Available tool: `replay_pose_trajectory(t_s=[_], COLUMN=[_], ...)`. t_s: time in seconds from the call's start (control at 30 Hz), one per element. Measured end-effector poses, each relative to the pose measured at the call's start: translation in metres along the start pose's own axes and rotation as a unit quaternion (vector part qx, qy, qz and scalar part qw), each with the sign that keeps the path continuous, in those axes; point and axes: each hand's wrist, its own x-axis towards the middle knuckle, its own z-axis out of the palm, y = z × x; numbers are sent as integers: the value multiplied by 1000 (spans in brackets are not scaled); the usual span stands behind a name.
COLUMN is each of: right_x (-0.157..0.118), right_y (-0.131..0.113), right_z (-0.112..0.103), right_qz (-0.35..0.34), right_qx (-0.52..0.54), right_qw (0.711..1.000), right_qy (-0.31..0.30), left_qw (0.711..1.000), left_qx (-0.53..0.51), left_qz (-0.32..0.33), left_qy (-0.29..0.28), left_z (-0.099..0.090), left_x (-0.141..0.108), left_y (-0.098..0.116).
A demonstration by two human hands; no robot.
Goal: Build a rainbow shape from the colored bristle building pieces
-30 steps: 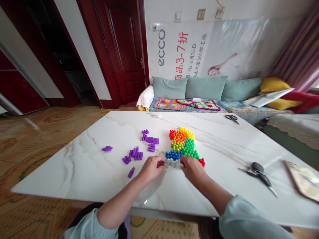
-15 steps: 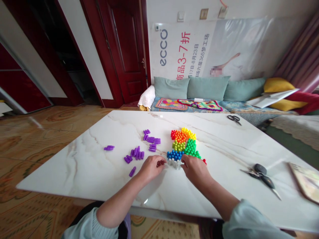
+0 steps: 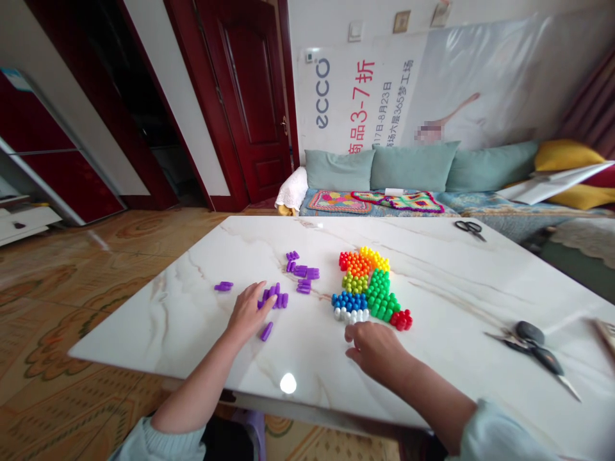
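Left fingers (image 3: pixel 254 291) parted at the purple pieces (image 3: pixel 282 300); grip, if any, cannot be told. Right fingers (image 3: pixel 353 333) loosely curled just beside the white pieces (image 3: pixel 352 316), contents hidden. Purple groups lie left of the multicoloured cluster (image 3: pixel 380 294). Judgement: pinch a single group lightly by its sides, lift clear of neighbours, avoid nudging the cluster. Near edge of tabletop (image 3: pixel 192 314) runs beneath forearms; bare strip between purple groups and cluster. Black-handled cutters (image 3: pixel 548 360) well apart, right.
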Motion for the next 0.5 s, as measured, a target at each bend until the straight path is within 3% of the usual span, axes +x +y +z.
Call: replay_pose_trajectory(t_s=[0.27, 0.5], right_x=[-3, -3], right_y=[-8, -16], right_z=[-2, -1], right_qz=[-5, -16], right_qx=[-19, -24], right_qw=[999, 999], right_qy=[-35, -34], left_qw=[999, 999], left_qx=[22, -10], left_qz=[24, 34], left_qy=[-22, 7], left_z=[36, 38], left_x=[-24, -12], left_y=[19, 44])
